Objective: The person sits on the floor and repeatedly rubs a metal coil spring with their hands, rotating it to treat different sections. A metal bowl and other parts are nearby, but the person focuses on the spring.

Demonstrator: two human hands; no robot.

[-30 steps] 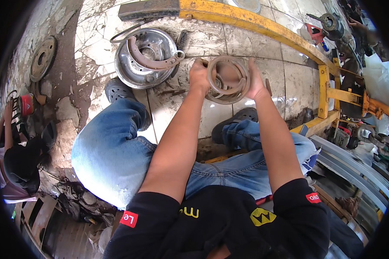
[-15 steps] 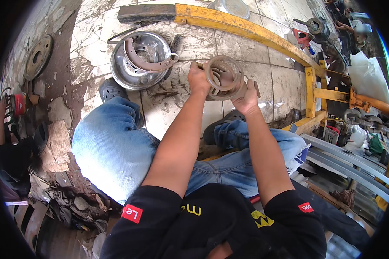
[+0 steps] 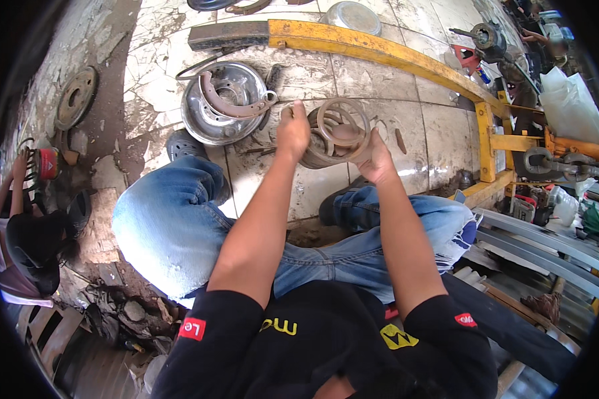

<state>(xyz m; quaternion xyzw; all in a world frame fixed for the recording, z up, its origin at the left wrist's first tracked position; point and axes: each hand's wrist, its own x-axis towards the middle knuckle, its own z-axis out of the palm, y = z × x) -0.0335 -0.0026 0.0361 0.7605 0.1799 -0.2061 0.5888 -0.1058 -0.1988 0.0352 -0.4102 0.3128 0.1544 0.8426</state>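
Observation:
A large grey-brown coil spring [image 3: 321,159] is between my hands above the tiled floor, its round end turned up toward me. My left hand [image 3: 293,135] has its fingers curled at the spring's left side, thumb upward. On the other side my right hand [image 3: 378,159] grips the coils, its fingers partly hidden behind them. Left of the spring lies a round metal brake backing plate [image 3: 196,126], with a curved brown brake shoe [image 3: 223,104] resting on it. A thin rusty strip [image 3: 400,141] is on the tiles right of my right hand.
A yellow steel frame [image 3: 373,50] runs across the far side and down the right. Beyond it sits a round metal pan [image 3: 353,18]. A rusty disc [image 3: 77,98] lies at far left, near another person [image 3: 30,246]. Metal rails [image 3: 546,246] are at right.
The view has shifted, so the floor things sit slightly lower and further right. The spring has tipped, and my left hand has moved slightly left. The rusty strip now shows apart from my right hand.

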